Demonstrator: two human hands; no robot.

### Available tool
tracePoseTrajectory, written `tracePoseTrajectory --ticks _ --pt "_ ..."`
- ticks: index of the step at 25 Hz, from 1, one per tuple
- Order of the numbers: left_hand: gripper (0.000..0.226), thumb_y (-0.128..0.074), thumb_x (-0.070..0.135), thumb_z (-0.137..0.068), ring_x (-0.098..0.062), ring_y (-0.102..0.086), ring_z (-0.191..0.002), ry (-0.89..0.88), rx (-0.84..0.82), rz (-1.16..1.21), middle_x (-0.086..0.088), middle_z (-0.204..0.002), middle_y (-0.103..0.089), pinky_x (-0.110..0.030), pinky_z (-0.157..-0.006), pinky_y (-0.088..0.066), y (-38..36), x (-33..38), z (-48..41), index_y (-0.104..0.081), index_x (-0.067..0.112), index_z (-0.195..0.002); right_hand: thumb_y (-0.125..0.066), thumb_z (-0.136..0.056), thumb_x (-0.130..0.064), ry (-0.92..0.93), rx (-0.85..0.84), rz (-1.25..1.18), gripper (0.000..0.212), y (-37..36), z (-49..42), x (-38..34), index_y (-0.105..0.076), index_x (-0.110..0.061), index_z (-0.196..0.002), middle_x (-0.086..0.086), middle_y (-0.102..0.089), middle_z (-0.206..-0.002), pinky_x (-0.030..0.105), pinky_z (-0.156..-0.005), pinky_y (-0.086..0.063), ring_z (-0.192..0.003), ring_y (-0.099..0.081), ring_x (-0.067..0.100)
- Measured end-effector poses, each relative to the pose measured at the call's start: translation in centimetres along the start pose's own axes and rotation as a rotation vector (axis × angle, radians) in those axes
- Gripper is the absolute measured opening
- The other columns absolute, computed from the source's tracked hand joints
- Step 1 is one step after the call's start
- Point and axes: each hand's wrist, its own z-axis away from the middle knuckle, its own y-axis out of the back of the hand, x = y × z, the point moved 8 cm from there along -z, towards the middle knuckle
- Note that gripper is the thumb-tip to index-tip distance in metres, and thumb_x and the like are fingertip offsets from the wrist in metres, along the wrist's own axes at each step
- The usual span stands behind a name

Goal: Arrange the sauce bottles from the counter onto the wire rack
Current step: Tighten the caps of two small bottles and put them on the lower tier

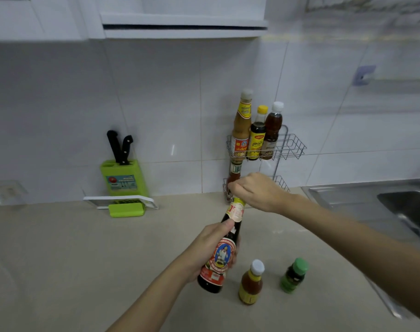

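Kitchen counter, beige, white tile wall behind; wire rack fixed to the wall is the landmark. Its upper tier holds three sauce bottles upright, right end free; one more bottle stands on the lower tier. Left hand is wrapped closed around the body of a tall dark bottle, in front of and below the rack. Bottle's long axis is tilted, neck pointing up toward the rack, base toward the person. Right hand is at the cap end, just in front of the rack's lower tier; fingers curled, looks to pinch the cap, but real contact can't be told. Right hand is nearer the rack. Two small bottles, white-capped and green-capped, stand on the counter further in front of the rack, not yet placed.
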Motion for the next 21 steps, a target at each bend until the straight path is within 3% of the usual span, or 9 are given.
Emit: tracePoseTrajectory --ticks 3,5,8,10,12,14,16,18,21 --pt "0.037 -0.056 0.046 -0.091 -0.020 -0.062 -0.054 -0.041 0.079 -0.067 -0.009 -0.070 -0.064 -0.029 -0.055 -0.053 0.2 0.2 -0.8 -0.059 0.010 -0.088 -0.052 -0.093 -0.017 -0.014 -0.077 0.195 0.013 -1.9 -0.3 1.1 -0.053 -0.004 -0.089 0.017 -0.062 -0.076 0.033 -0.050 -0.029 -0.057 -0.040 0.024" --pt "0.032 -0.057 0.045 -0.090 -0.020 -0.063 -0.056 -0.072 0.148 -0.170 -0.007 -0.069 -0.065 -0.030 -0.056 -0.053 0.4 0.1 -1.7 -0.058 0.014 -0.085 -0.056 -0.092 -0.018 -0.038 -0.200 0.263 0.015 -3.2 -0.3 1.9 -0.052 -0.004 -0.094 0.017 -0.064 -0.087 0.032 -0.054 -0.033 -0.065 -0.051 0.028" --pt "0.029 -0.058 0.046 -0.089 -0.018 -0.065 -0.058 -0.102 0.157 -0.233 -0.004 -0.069 -0.067 -0.029 -0.056 -0.054 0.4 -0.4 -2.9 -0.060 0.017 -0.085 -0.053 -0.094 -0.021 -0.106 -0.294 0.187 0.015 -4.3 -0.3 3.2 -0.053 -0.005 -0.094 0.016 -0.067 -0.092 0.030 -0.058 -0.033 -0.066 -0.048 0.026" --pt "0.029 -0.060 0.048 -0.088 -0.015 -0.066 -0.057 -0.095 0.123 -0.228 -0.001 -0.068 -0.067 -0.028 -0.054 -0.054 0.7 -0.4 -3.4 -0.061 0.019 -0.085 -0.047 -0.097 -0.028 -0.216 -0.273 -0.010 0.023 -4.5 -0.3 4.0 -0.054 -0.008 -0.089 0.014 -0.066 -0.085 0.026 -0.051 -0.032 -0.063 -0.049 0.022" --pt "0.032 -0.061 0.049 -0.086 -0.016 -0.065 -0.056 -0.083 0.088 -0.184 -0.003 -0.068 -0.067 -0.027 -0.052 -0.054 1.3 0.0 -4.4 -0.061 0.017 -0.086 -0.045 -0.094 -0.049 -0.470 -0.204 -0.545 0.043 -5.1 0.8 5.8 -0.057 -0.010 -0.081 0.004 -0.056 -0.064 0.022 -0.040 -0.037 -0.054 -0.052 0.015" --pt "0.036 -0.061 0.049 -0.086 -0.020 -0.064 -0.055 -0.073 0.088 -0.095 -0.008 -0.068 -0.066 -0.027 -0.051 -0.054 2.0 0.7 -6.1 -0.060 0.014 -0.088 -0.052 -0.086 -0.060 -0.624 -0.125 -1.070 0.046 -6.2 1.7 6.7 -0.061 -0.015 -0.078 -0.004 -0.053 -0.061 0.020 -0.043 -0.046 -0.053 -0.052 0.008" --pt "0.035 -0.058 0.048 -0.089 -0.022 -0.065 -0.059 -0.061 0.098 -0.063 -0.010 -0.071 -0.067 -0.028 -0.054 -0.055 2.3 1.1 -8.1 -0.061 0.014 -0.092 -0.057 -0.087 -0.054 -0.634 -0.059 -1.255 0.036 -7.2 2.1 7.6 -0.067 -0.020 -0.096 -0.001 -0.067 -0.084 0.026 -0.058 -0.056 -0.075 -0.064 0.012" --pt "0.034 -0.054 0.048 -0.091 -0.019 -0.071 -0.075 -0.031 0.070 -0.100 -0.006 -0.085 -0.072 -0.027 -0.065 -0.058 1.7 0.8 -10.6 -0.062 0.018 -0.106 -0.057 -0.089 -0.048 -0.646 0.009 -1.354 0.034 -8.3 2.0 8.8 -0.064 -0.022 -0.111 0.003 -0.071 -0.105 0.032 -0.072 -0.060 -0.096 -0.068 0.017" --pt "0.044 -0.049 0.053 -0.092 0.009 -0.064 -0.099 0.067 -0.027 -0.226 0.019 -0.116 -0.065 -0.009 -0.078 -0.050 1.0 -0.6 -13.7 -0.049 0.033 -0.131 -0.057 -0.092 -0.040 -0.741 0.176 -1.214 0.029 -9.9 2.4 11.6 -0.061 -0.017 -0.109 0.008 -0.071 -0.101 0.042 -0.079 -0.061 -0.096 -0.069 0.024"
